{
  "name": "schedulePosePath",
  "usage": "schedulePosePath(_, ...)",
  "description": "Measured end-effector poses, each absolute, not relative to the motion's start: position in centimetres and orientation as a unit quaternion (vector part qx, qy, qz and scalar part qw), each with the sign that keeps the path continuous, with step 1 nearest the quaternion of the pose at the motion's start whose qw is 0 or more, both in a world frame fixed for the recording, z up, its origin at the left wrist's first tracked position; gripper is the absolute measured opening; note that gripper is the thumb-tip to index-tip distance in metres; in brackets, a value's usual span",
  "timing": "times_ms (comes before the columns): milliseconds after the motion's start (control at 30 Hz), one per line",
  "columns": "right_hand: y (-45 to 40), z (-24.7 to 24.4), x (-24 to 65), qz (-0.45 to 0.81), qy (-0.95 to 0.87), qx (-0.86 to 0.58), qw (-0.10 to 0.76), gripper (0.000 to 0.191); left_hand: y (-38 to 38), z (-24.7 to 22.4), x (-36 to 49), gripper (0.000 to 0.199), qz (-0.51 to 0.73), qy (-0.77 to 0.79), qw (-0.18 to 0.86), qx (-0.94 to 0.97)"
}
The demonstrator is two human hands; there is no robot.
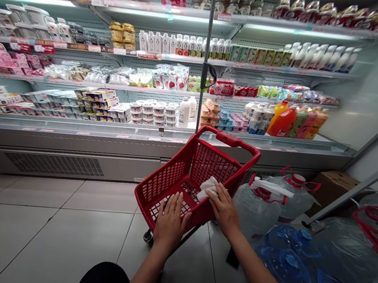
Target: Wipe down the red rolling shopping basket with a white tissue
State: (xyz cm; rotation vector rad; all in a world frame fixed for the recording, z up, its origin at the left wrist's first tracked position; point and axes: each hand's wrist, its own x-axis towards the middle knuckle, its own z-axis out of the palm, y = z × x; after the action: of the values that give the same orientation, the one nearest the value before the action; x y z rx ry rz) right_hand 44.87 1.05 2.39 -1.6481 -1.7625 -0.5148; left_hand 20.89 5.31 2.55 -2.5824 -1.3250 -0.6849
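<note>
In front of me stands a red plastic shopping cart (169, 172) with latticed walls, a raised handle at its far end and a dark caster showing below. My left hand (171, 220) lies on the near rim, its fingers stretched out over the basket and holding nothing. Pressed to the side near the handle end, my right hand (224, 210) grips a crumpled white wipe (208, 188). Part of the wipe sticks out past the fingers over the inside of the basket. The palm side of both hands is hidden.
Behind the cart runs a refrigerated display case (129, 151) with shelves of bottles, cartons and yogurt cups. A door handle (210, 76) hangs on its upright frame. Large clear water jugs (257, 211) and blue jugs (292, 260) crowd the right, near a cardboard box (336, 183). The floor is tiled.
</note>
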Motion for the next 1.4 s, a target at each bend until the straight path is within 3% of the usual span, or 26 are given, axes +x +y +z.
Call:
schedulePosePath(200, 0.6, 2.9, 43.9, -0.186, -0.685, -0.612, 0.35, 0.05, 5.3, 2.4, 20.9, 0.062, -0.235, -0.44, 0.084, -0.862)
schedulePosePath(467, -1.0, 3.1, 43.7, -0.149, -0.776, -0.538, 0.292, 0.06, 5.1, 2.6, 20.7, 0.061, -0.228, -0.434, 0.085, -0.867)
schedulePosePath(700, 1.2, 4.6, 49.0, -0.137, -0.691, -0.619, 0.347, 0.045, 5.1, 2.7, 20.7, 0.06, -0.231, -0.433, 0.088, -0.867)
schedulePosePath(900, 2.3, 4.2, 49.7, -0.093, -0.662, -0.621, 0.41, 0.045, 5.2, 2.6, 21.0, 0.059, -0.235, -0.438, 0.089, -0.863)
schedulePosePath(1000, 2.0, 3.8, 48.7, -0.098, -0.672, -0.614, 0.402, 0.043, 5.3, 2.6, 21.1, 0.058, -0.235, -0.439, 0.084, -0.863)
schedulePosePath(1200, 1.0, 3.6, 44.6, -0.111, -0.752, -0.573, 0.307, 0.054, 5.5, 2.5, 20.9, 0.058, -0.231, -0.425, 0.081, -0.872)
schedulePosePath(1400, 2.1, 4.8, 47.8, -0.11, -0.629, -0.671, 0.377, 0.033, 5.4, 2.6, 21.0, 0.056, -0.228, -0.432, 0.082, -0.869)
